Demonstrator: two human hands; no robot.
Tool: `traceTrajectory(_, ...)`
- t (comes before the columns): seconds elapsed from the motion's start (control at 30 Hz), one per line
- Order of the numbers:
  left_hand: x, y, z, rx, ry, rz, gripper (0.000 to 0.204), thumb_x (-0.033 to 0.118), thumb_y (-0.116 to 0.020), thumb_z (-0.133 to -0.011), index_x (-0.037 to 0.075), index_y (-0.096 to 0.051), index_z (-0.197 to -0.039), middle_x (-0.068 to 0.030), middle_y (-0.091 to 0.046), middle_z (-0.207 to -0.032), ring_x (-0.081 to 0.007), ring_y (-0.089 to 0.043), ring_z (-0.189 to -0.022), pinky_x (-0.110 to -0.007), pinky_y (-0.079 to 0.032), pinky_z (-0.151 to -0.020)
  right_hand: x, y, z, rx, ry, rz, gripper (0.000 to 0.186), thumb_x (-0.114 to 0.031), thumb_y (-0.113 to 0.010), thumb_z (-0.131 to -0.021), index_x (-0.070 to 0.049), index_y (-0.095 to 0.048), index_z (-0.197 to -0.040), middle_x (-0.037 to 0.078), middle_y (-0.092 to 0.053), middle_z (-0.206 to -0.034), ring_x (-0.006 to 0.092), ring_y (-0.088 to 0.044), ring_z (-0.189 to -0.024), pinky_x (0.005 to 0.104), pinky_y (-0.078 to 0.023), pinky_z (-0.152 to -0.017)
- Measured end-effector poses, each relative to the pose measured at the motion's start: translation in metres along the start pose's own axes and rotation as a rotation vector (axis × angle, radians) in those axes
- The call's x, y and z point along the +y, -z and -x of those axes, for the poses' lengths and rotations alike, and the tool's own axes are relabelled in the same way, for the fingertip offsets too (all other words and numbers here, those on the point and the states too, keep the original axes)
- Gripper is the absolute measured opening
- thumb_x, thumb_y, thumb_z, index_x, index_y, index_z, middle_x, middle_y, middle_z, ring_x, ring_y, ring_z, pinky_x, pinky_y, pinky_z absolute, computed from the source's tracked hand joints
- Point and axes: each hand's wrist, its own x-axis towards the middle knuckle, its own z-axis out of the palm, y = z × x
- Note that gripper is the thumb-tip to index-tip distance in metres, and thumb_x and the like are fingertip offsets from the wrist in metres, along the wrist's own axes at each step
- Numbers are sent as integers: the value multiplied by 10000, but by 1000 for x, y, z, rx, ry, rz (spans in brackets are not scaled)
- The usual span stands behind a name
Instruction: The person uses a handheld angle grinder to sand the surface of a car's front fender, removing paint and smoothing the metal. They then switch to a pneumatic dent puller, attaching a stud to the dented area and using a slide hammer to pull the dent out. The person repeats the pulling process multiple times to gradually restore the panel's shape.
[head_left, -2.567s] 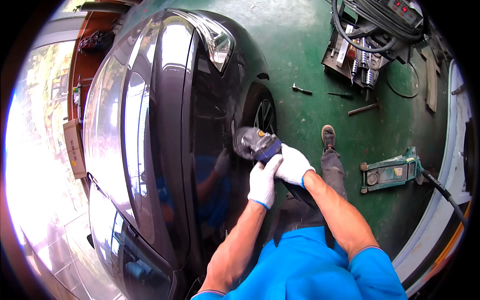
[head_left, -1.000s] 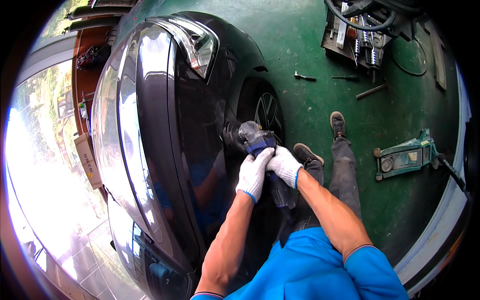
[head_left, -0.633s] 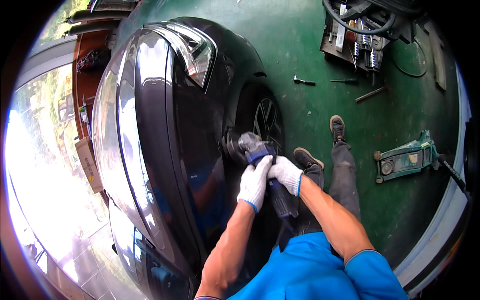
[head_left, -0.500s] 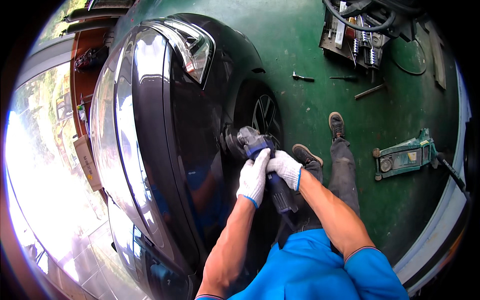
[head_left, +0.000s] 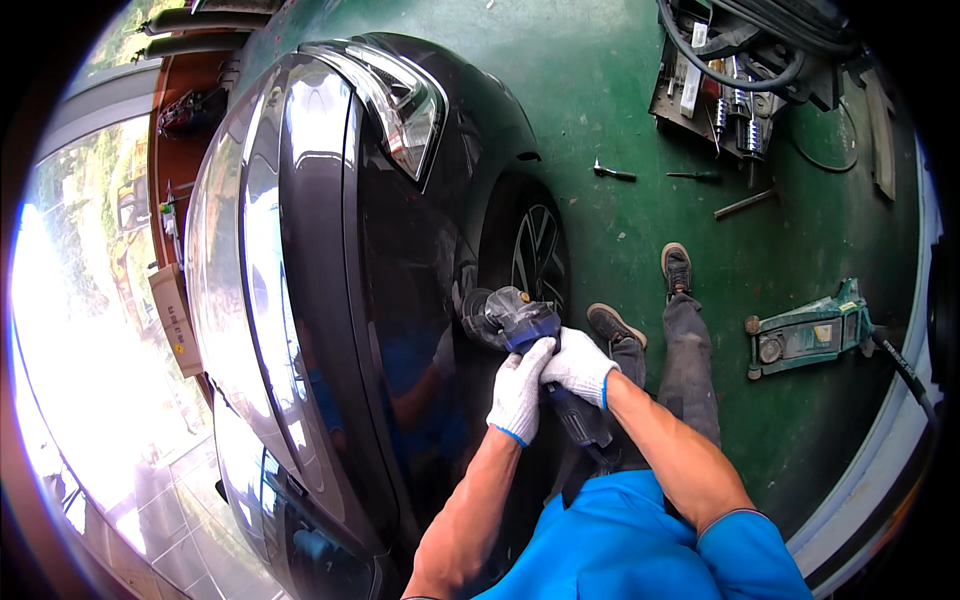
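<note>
A dark blue angle grinder (head_left: 573, 414) with a grey metal head is held across my front, its handle pointing back toward my waist. My left hand (head_left: 520, 392), in a white knit glove with a blue cuff, is closed around it from the left. My right hand (head_left: 579, 365), gloved the same way, grips it from the right, just beside the left. The grinder's disc (head_left: 478, 318) is at the dark car's fender (head_left: 415, 265), near the wheel arch; whether it touches the paint I cannot tell. Just beyond the disc is the car's wheel (head_left: 538, 245).
A green floor jack (head_left: 815, 335) stands at the right, its handle reaching toward the wall. A ratchet (head_left: 613, 172), a screwdriver (head_left: 693, 176) and a metal bar (head_left: 745, 204) lie on the green floor (head_left: 600, 100). Parts and hoses fill a tray (head_left: 668, 108) at the far right.
Both hands and the grinder have shifted nearer to me along the fender and slightly right. My grip is the same. The whole view has also shifted a little.
</note>
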Motion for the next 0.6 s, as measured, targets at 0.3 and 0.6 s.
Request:
traceTrajectory(0.3, 10, -6, -7, -59, -44, 105, 329, 174, -682, -938, 3, -634, -1216, -93, -696, -1099, -202, -668, -995, -320, -521, -895, -28, 11, -4, 94, 53, 140, 461, -292, -725, -685, -59, -677, -1081, 229, -704, -1004, 413, -670, -951, 422, -559, -799)
traceTrajectory(0.6, 18, -17, -16, -87, -86, 133, 324, 146, -674, -940, -10, -632, -1221, -98, -691, -1124, -211, -653, -1044, -345, -508, -940, -48, 25, -10, 155, 117, 262, 430, -304, -702, -723, -67, -684, -1080, 235, -698, -1022, 421, -663, -985, 445, -556, -809)
